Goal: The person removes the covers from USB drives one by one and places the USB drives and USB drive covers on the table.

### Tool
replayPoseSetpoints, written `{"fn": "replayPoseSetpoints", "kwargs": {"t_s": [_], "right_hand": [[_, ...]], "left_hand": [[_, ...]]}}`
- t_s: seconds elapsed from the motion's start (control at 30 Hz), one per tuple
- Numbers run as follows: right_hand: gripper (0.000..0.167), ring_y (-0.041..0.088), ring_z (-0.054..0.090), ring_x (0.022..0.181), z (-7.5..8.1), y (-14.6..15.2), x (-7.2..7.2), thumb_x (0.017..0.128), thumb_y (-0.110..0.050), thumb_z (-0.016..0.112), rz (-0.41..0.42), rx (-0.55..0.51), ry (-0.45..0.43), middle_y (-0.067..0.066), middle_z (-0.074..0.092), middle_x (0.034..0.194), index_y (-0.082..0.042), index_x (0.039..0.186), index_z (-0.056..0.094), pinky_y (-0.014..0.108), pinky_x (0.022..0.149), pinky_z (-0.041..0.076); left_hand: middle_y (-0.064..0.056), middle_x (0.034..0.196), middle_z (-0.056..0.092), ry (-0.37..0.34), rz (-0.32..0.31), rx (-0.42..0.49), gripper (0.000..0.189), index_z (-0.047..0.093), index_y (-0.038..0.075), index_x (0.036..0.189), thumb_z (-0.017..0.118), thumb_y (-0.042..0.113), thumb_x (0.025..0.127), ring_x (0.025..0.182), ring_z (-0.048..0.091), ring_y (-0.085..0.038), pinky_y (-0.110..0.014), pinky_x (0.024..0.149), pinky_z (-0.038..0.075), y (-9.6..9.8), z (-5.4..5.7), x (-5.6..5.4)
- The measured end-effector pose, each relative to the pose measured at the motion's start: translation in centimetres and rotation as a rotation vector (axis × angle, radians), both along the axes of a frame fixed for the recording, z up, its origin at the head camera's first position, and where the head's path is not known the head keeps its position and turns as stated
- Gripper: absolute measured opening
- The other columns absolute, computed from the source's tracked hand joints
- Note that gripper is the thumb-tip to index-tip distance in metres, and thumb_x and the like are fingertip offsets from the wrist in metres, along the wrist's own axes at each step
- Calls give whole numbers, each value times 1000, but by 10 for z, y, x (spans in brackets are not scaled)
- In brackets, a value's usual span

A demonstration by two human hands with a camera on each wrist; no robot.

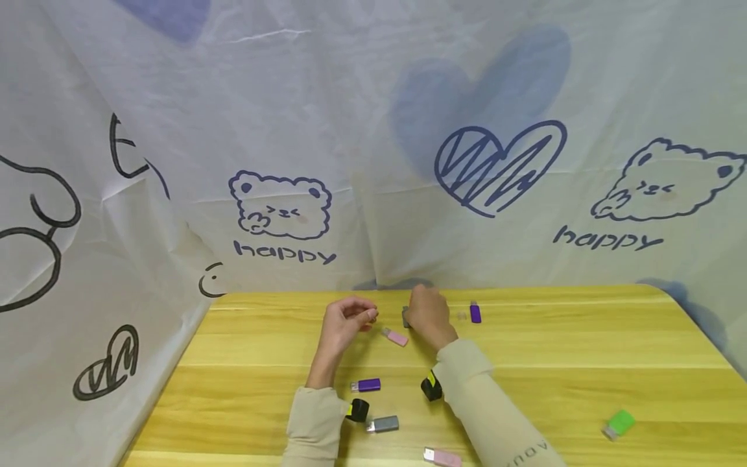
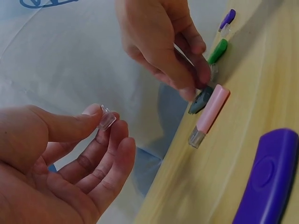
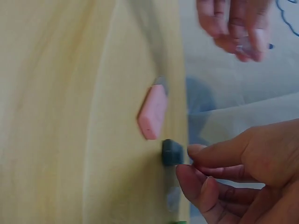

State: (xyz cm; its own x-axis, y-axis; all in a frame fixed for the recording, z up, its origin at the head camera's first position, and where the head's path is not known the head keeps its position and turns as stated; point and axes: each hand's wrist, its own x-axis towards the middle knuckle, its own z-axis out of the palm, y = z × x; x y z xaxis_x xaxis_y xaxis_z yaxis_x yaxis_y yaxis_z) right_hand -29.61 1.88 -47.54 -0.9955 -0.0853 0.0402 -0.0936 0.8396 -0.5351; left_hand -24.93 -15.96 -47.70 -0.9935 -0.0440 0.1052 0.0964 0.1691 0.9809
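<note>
My left hand [image 1: 344, 321] pinches a small clear plastic cap [image 2: 107, 120] between thumb and fingers, above the table's back edge. My right hand [image 1: 428, 314] is low at the back edge, its thumb and index fingertips at a dark grey USB stick [image 3: 172, 152] and seemingly pinching its edge. Part of that stick is behind the fingers in the left wrist view. Close by lies a pink USB stick [image 1: 395, 336], its connector end [image 2: 196, 137] pointing toward the left hand's side.
On the wooden table [image 1: 262, 363], a purple USB stick [image 1: 475, 312] lies right of the right hand. A green one [image 2: 218, 51] shows in the left wrist view. Nearer lie purple [image 1: 367, 385], grey [image 1: 385, 424], pink [image 1: 445, 457] and green [image 1: 622, 422] sticks. A printed curtain [image 1: 373, 130] hangs behind.
</note>
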Motion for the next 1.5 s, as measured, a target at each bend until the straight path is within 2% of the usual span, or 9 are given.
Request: {"fn": "replayPoseSetpoints", "kwargs": {"t_s": [0.13, 0.27, 0.4, 0.53, 0.67, 0.8, 1.0, 1.23, 1.5], "right_hand": [[31, 17, 50, 57, 5, 10, 11, 88, -10, 79, -2, -105, 38, 1, 56, 64, -10, 65, 58, 30, 52, 41], [17, 19, 61, 66, 11, 24, 25, 88, -14, 80, -20, -221, 90, 4, 67, 76, -7, 78, 68, 33, 58, 50], [12, 20, 67, 73, 18, 37, 40, 89, -16, 80, -27, -287, 102, 4, 72, 81, -7, 87, 72, 36, 65, 55], [13, 23, 70, 74, 25, 53, 57, 93, -16, 77, -42, -351, 64, 5, 72, 85, -4, 96, 74, 36, 64, 55], [15, 28, 73, 77, 32, 70, 70, 95, -14, 73, -82, -429, 24, 8, 72, 89, -2, 103, 74, 31, 59, 54], [15, 31, 73, 82, 33, 86, 74, 97, -13, 71, -83, -473, 14, 10, 72, 90, 0, 106, 73, 28, 59, 56], [22, 32, 73, 87, 29, 109, 79, 98, -15, 72, -113, -523, -18, 13, 72, 96, 3, 111, 72, 37, 65, 62], [24, 34, 73, 89, 27, 124, 80, 98, -14, 72, -139, -544, -16, 17, 74, 98, 5, 111, 72, 37, 65, 62], [23, 30, 72, 85, 28, 127, 79, 98, -14, 71, -150, -539, -22, 16, 73, 97, 5, 111, 72, 38, 66, 62]], "left_hand": [[-26, 95, 73, 6, 5, -37, 9, 73, -11, 100, 71, -6, 93, 80, 71, -32, -49, 71, 62, 3, -3, 0], [-21, 94, 75, 4, -6, -72, 8, 76, -7, 99, 73, -3, 92, 77, 71, -25, -46, 68, 62, 5, -5, -1], [-20, 96, 75, 2, -28, -110, 8, 76, -7, 98, 72, -5, 93, 81, 72, -31, -47, 71, 62, 6, -5, -3], [-18, 95, 75, -13, -64, -190, 9, 78, -6, 97, 70, -6, 93, 84, 72, -38, -45, 72, 62, 7, -7, -7], [-14, 93, 76, -7, -105, -302, 10, 80, -2, 95, 70, -6, 93, 78, 71, -33, -31, 65, 59, 12, -7, -18], [-11, 92, 76, 5, -135, -419, 7, 80, -1, 91, 74, -3, 91, 75, 65, -21, -23, 62, 52, 18, -4, -31], [-8, 84, 76, 1, -188, -588, 4, 80, -1, 89, 81, 1, 86, 72, 59, -13, -23, 63, 49, 23, -5, -46], [-9, 82, 75, -41, -244, -615, 3, 79, -3, 88, 79, -1, 86, 68, 60, -14, -24, 63, 53, 25, -10, -55], [-10, 80, 74, -45, -239, -633, 5, 79, -1, 84, 77, -4, 87, 67, 56, -14, -22, 61, 48, 26, -12, -55]]}}
